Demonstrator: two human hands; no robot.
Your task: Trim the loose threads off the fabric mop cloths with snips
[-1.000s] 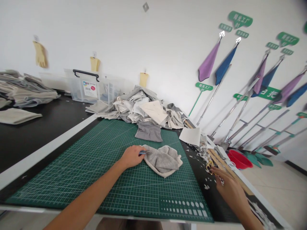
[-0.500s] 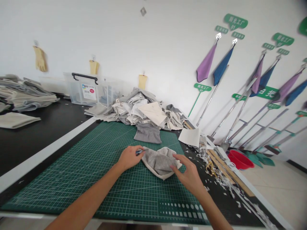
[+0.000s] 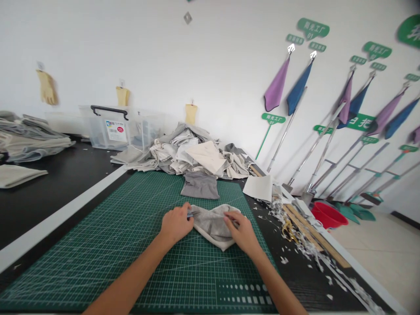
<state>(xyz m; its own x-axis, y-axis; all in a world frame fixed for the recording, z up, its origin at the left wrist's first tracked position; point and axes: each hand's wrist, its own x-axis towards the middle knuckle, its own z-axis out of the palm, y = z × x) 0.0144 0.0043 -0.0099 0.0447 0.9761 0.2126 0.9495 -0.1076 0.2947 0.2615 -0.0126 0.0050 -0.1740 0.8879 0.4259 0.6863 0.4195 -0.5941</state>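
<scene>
looking down through the head camera, i find my left hand and right hand flanking a light grey cloth on the near half of the mat. the cloth's long axis runs crosswise between them: the left hand sits at its left corner, while the right reaches in over its right lobe, so the right covers more of it. the left fingers are closed around a small tool with a blue part; its tip is too small to read. the right thumb and fingers form a narrow gap at the cloth, and i cannot tell whether they pinch it.

the cloth looks soft and rumpled, roughly heart-shaped, edged in a paler band. beneath it, the green mat is flat, with a fine white grid. right of the mat lie shredded white scraps, something looped and golden, and straight wooden strips.

just beyond the cloth, apart from it, a darker grey folded cloth lies near the mat's far edge. a loose heap of fabric in cream and grey rises behind, beside a clear plastic box. farthest off, purple and blue cloths hang in tapering folds on the smooth white wall.
</scene>
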